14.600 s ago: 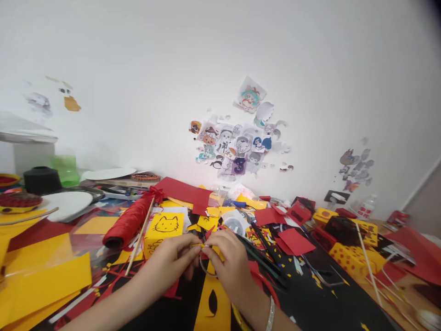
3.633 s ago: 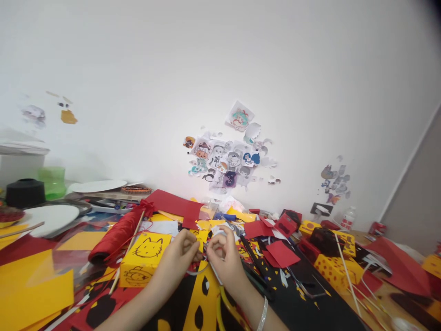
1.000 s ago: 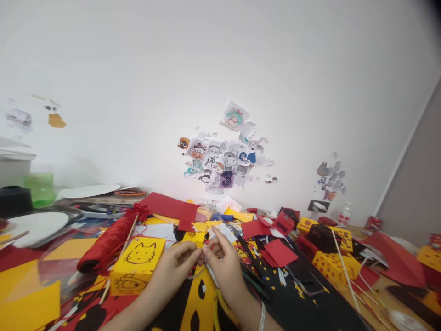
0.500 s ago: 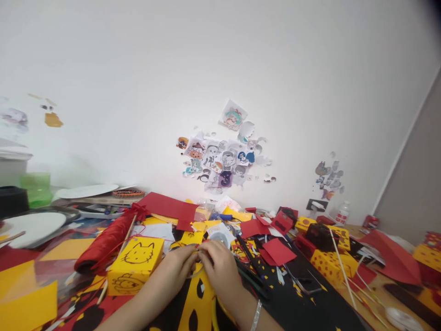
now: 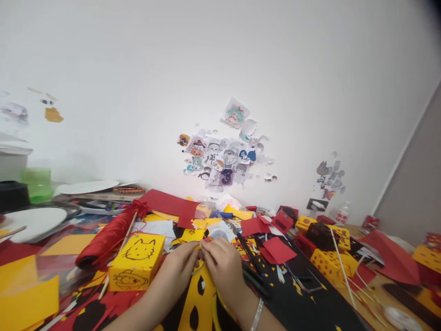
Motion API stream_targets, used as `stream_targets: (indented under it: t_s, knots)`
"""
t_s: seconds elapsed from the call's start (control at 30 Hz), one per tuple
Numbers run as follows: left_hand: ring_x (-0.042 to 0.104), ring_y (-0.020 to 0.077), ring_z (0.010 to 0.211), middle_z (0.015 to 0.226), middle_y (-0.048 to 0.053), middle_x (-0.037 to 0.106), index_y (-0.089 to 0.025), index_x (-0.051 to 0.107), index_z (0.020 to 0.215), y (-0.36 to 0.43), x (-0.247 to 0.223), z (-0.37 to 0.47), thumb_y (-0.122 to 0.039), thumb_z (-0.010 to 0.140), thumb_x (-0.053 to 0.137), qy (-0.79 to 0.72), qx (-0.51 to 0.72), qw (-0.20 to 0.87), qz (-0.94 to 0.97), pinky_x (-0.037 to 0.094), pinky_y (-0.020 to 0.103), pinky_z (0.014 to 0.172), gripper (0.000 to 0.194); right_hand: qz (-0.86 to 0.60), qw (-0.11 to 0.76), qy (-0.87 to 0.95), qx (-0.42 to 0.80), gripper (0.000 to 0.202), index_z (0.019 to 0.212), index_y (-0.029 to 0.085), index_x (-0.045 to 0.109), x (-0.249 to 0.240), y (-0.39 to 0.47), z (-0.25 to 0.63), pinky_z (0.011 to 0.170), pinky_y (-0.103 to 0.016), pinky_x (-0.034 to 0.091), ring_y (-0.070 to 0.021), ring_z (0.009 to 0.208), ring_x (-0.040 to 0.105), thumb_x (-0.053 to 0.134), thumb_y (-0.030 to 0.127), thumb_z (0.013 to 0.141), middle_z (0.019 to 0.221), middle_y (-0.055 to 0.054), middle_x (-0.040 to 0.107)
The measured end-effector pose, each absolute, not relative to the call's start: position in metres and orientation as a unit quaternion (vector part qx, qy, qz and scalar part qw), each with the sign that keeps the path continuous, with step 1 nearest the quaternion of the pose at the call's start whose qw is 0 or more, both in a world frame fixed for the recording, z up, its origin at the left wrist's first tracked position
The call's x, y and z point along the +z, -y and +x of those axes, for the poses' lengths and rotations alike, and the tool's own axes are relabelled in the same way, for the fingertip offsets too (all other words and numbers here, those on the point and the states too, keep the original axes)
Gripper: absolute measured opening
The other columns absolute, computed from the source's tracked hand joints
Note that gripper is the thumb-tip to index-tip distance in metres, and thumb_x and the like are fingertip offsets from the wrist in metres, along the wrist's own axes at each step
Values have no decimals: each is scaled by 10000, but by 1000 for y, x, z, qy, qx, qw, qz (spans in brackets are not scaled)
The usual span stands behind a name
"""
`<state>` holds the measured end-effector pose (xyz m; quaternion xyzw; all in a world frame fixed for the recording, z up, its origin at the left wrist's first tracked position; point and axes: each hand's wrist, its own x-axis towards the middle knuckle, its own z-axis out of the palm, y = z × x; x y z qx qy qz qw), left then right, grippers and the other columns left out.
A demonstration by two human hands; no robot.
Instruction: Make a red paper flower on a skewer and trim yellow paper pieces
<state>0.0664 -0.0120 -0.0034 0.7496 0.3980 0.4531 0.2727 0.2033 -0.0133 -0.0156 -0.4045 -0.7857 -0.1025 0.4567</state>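
My left hand and my right hand meet at the lower middle, fingertips pinched together. Between them is something small and partly hidden, with a thin ring-like edge below the fingers; I cannot make out what it is. Directly beneath lies a yellow paper strip with black leaf-shaped cut-outs, running toward me. A yellow box with a cat face drawn on top stands just left of my left hand. Beside my right wrist, a yellow curved band shows.
A red roll and a wooden stick lie at left, near white plates. Red paper squares, scissors and yellow scraps cover the black sheet at right. Spotted yellow boxes stand farther right.
Both hands stay together and have shifted only slightly, with the fingertips still pinched. The whole view has moved a little.
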Motion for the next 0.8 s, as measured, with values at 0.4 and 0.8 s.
stream_targets:
  t_s: [0.4,0.8]
  knots:
    - [598,210,774,817,89,656,-197,554,770,8,-12,65,-157,773,319,-396,393,170,812,454,328,738,239,-397,473,784,-69,209,716,190,638,-17,11,199,576,-253,433,-150,604,552,454,123,791,631,-29,618]
    - [545,171,613,625,18,580,-212,514,678,6,-7,63,-235,828,302,-410,399,216,791,415,267,620,260,-427,506,749,39,215,686,188,666,-22,2,200,533,-222,413,-122,550,532,471,111,732,615,-9,629]
